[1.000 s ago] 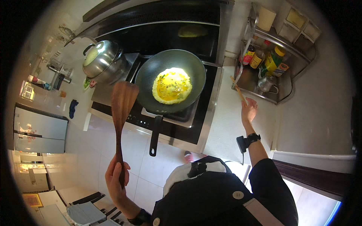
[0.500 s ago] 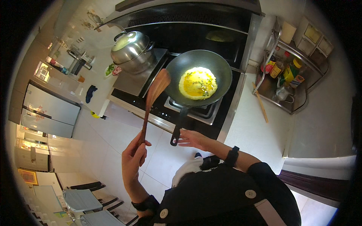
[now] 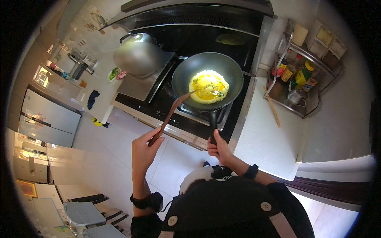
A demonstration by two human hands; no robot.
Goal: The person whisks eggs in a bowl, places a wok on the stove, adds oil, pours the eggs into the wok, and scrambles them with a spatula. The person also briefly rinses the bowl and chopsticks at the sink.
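Note:
My left hand (image 3: 147, 147) is closed round the handle of a wooden spatula (image 3: 171, 112). The spatula's tip reaches over the near left rim of a dark frying pan (image 3: 183, 73) and meets the left edge of the egg. In the pan lies a round yellow egg omelette (image 3: 209, 85), flecked with green bits and glossy, runny-looking in the middle. My right hand (image 3: 220, 148) wraps round the pan's black handle (image 3: 214, 123), thumb along its top. The pan rests on the right burner of a black stove (image 3: 162, 115).
A steel pot (image 3: 139, 59), partly blurred, stands on the stove's left side. Beyond it a dish of chopped greens (image 3: 114, 73) sits on the counter. At right are chopsticks (image 3: 272, 106) and a metal rack (image 3: 303, 113) of seasoning bottles.
My right hand has closed on the pan handle, which has swung to the right. The spatula has tilted down from above the stove to the egg's edge.

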